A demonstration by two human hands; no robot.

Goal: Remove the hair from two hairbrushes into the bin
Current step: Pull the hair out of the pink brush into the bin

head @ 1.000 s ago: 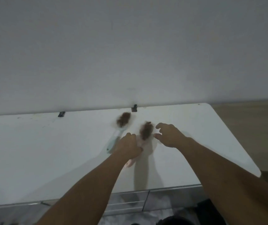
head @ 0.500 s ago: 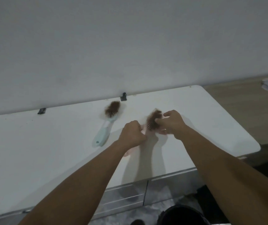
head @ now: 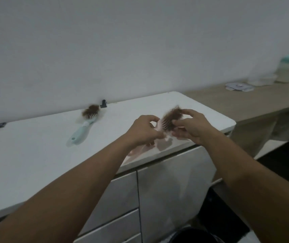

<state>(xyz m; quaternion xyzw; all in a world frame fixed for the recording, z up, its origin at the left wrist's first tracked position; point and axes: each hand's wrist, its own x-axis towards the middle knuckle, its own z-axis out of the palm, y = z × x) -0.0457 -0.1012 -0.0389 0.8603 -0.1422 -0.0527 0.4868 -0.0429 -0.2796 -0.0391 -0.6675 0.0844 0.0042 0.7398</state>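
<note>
While the pink hairbrush (head: 163, 125) is held above the white table (head: 35, 146), left hand (head: 143, 131) is clamped on its handle and right hand (head: 191, 127) is pinched on its brown hair clump (head: 172, 114). Two brushes are counted: a second, teal hairbrush (head: 82, 132) lies left of the grip, hair-filled. Two black clips (head: 103, 104) are seen beyond. A black bin (head: 192, 235) sits below.

left hand (head: 143, 130) grips pink hairbrush (head: 164, 126) | right hand (head: 192, 127) pinches brown hair (head: 172, 114) | teal hairbrush (head: 83, 128) lies on white counter (head: 26, 151)

White table (head: 35, 155) bears teal hairbrush (head: 82, 132), two clips (head: 103, 103).
</note>
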